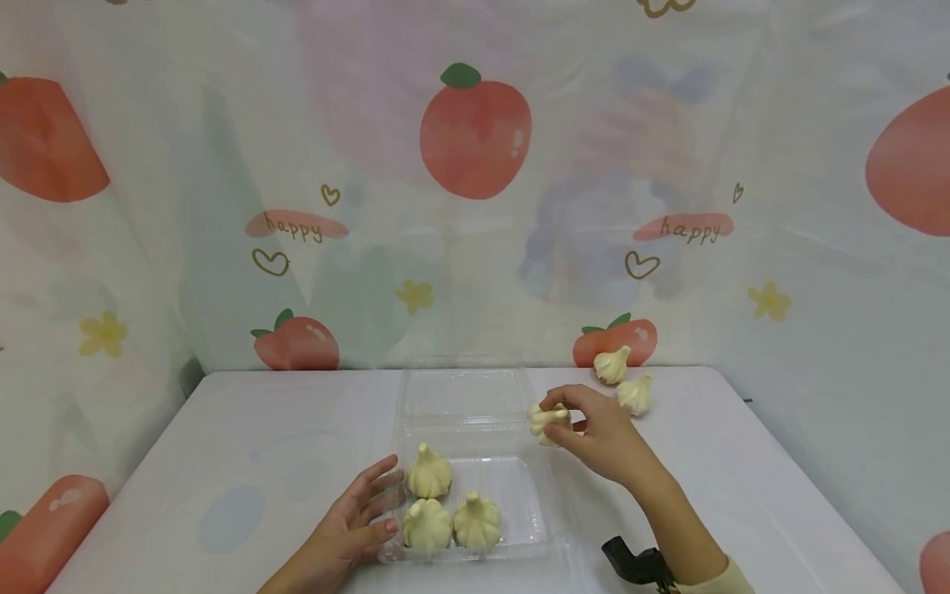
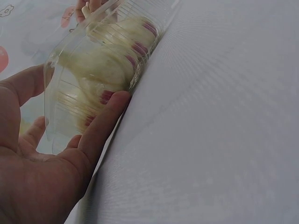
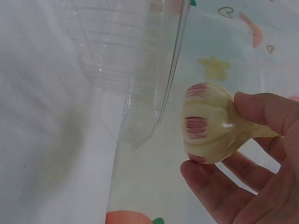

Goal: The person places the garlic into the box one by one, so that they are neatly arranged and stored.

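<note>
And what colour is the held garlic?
The garlic is cream with purplish patches; best view: right wrist.

The left hand has its fingers spread, almost straight; the right hand, farther forward, bends its fingers toward the thumb, pinching.

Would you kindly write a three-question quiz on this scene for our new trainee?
1. How many garlic bulbs sit inside the clear box?
2. True or false: the left hand touches the box while the right hand holds a bulb.
3. Besides the boxed and held ones, two loose bulbs rest on the table. Where?
A) At the near left corner
B) Directly in front of the box
C) Toward the far edge, to the right of the box

Key: 1. Three; 2. True; 3. C
</note>
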Demonstrator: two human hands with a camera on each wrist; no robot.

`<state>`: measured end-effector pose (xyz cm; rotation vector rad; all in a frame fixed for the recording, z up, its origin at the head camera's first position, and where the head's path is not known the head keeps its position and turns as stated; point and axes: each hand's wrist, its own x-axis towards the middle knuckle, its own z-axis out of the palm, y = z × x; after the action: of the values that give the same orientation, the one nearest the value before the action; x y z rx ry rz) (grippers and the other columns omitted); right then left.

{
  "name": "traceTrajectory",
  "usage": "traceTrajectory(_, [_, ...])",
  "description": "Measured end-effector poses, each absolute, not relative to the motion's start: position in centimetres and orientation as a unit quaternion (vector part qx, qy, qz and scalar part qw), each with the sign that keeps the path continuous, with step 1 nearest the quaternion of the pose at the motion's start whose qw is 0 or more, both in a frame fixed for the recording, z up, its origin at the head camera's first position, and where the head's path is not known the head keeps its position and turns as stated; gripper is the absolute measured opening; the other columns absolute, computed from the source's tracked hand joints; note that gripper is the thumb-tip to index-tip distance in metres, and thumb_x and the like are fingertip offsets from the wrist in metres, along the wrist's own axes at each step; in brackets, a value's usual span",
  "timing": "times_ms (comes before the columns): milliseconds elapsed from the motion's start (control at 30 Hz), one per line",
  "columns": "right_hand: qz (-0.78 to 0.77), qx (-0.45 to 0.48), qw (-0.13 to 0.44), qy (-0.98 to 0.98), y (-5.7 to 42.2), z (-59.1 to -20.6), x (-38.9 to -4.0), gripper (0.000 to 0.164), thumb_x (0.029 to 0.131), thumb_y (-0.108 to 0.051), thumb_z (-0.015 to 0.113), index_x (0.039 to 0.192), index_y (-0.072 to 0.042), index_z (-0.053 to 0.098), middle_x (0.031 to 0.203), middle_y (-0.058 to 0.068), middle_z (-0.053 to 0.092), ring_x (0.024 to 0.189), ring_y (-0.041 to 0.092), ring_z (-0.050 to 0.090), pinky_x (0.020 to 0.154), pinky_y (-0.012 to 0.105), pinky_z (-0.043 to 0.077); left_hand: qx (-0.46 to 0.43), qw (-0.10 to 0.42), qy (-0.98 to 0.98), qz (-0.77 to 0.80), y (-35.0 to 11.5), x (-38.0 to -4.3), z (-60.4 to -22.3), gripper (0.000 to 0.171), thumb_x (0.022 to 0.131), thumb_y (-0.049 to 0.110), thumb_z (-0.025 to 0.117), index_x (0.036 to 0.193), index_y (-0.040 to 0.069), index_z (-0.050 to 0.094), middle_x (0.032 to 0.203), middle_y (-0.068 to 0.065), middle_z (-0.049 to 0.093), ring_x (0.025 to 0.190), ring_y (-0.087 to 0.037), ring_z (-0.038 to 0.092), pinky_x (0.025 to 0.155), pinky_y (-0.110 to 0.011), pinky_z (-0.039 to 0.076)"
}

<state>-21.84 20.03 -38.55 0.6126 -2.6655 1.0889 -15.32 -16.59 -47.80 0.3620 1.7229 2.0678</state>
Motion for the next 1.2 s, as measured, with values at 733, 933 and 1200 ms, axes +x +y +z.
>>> traceTrajectory(733, [0.346,0.265,0.082,-0.896,16.9,-39.2,-20.6,0.027,0.085,-0.010,0.078,0.104,-0.025,0.066,0.116,-0.010,0.066,0.112,0.016,0.062,0.078,0.037,0.056,0.135,0.212,0.620,0.743,-16.5,-15.3,-47.7,0.073,0.102,0.010,0.055,0.160,0.018,0.012,0.163,-0.021,0.009,0.148,-0.048,0.015,0.097,-0.049,0.049])
traceTrajectory(933, [0.338,0.283,0.078,-0.894,16.2,-39.8,-20.3,0.026,0.084,-0.011,0.077,0.103,-0.024,0.066,0.119,-0.005,0.067,0.112,0.018,0.063,0.077,0.035,0.056,0.132,0.214,0.620,0.743,-16.5,-15.3,-47.6,0.073,0.103,0.011,0.055,0.160,0.019,0.012,0.164,-0.021,0.009,0.148,-0.047,0.015,0.097,-0.049,0.049])
traceTrajectory(1200, [0.321,0.310,0.063,-0.892,15.0,-41.0,-20.2,0.024,0.086,-0.013,0.077,0.104,-0.024,0.065,0.114,-0.011,0.066,0.109,0.014,0.062,0.076,0.034,0.055,0.133,0.212,0.621,0.743,-16.6,-15.4,-47.6,0.073,0.103,0.011,0.055,0.160,0.018,0.011,0.164,-0.021,0.009,0.148,-0.048,0.015,0.097,-0.050,0.049])
